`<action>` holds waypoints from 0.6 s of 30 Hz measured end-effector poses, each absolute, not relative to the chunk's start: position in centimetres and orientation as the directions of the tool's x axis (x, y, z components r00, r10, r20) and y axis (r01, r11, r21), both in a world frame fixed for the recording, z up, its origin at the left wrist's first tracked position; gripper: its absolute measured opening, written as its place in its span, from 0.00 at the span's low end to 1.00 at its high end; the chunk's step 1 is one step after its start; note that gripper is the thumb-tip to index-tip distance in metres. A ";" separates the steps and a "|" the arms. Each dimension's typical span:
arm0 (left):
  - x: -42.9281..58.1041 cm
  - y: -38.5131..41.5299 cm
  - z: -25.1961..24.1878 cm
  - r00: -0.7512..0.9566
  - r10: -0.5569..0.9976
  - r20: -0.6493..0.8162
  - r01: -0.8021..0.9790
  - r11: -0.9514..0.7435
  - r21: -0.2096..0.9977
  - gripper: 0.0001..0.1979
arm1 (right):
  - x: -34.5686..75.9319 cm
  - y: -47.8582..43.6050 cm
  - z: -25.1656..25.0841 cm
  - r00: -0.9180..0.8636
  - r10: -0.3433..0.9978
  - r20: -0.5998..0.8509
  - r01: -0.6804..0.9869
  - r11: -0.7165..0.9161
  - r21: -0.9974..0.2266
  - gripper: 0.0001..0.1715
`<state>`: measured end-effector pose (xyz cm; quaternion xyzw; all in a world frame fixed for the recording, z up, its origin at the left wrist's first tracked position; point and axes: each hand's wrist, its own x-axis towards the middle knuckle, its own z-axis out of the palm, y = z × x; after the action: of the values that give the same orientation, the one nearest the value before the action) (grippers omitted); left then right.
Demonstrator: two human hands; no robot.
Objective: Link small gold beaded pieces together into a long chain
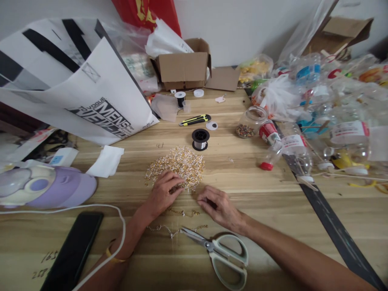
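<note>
A heap of small gold and clear beads (182, 163) lies mid-table. My left hand (165, 192) rests at its lower edge, fingers bent over the beads; what its fingertips hold, if anything, is too small to tell. Just right of and below the heap, my right hand (216, 204) is closed, thumb and fingers pressed together, with their contents hidden. Below the hands lie a short gold chain (189, 214) and a longer one with clear beads (165, 229). Scissors (216, 252) with pale handles touch or nearly touch the longer chain, blades a little apart.
Behind the heap are a wire spool (200, 140), a yellow-black cutter (195, 120) and another spool (180, 98). A jar (250, 121) and plastic bottles (295, 149) stand or lie right. Left are a large bag (100, 93), a phone (74, 250) and a white cable (123, 226).
</note>
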<state>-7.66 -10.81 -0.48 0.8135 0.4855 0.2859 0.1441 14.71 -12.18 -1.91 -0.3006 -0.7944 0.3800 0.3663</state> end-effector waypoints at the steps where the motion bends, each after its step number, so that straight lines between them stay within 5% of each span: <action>1: -7.6 -10.8 -0.6 0.378 0.870 0.317 0.711 -0.492 0.502 0.08 | 14.7 -12.2 -1.9 -0.552 0.756 0.353 0.200 0.530 -0.824 0.07; 18: -10.1 -10.5 0.5 0.281 0.948 0.147 0.713 -0.309 0.630 0.04 | 14.8 -12.2 -2.1 -0.567 0.747 0.347 0.187 0.527 -0.829 0.06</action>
<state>-10.10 -10.55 0.52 0.7670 0.5415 0.2573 0.2289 14.77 -12.20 -2.08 -0.2937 -0.7955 0.3879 0.3611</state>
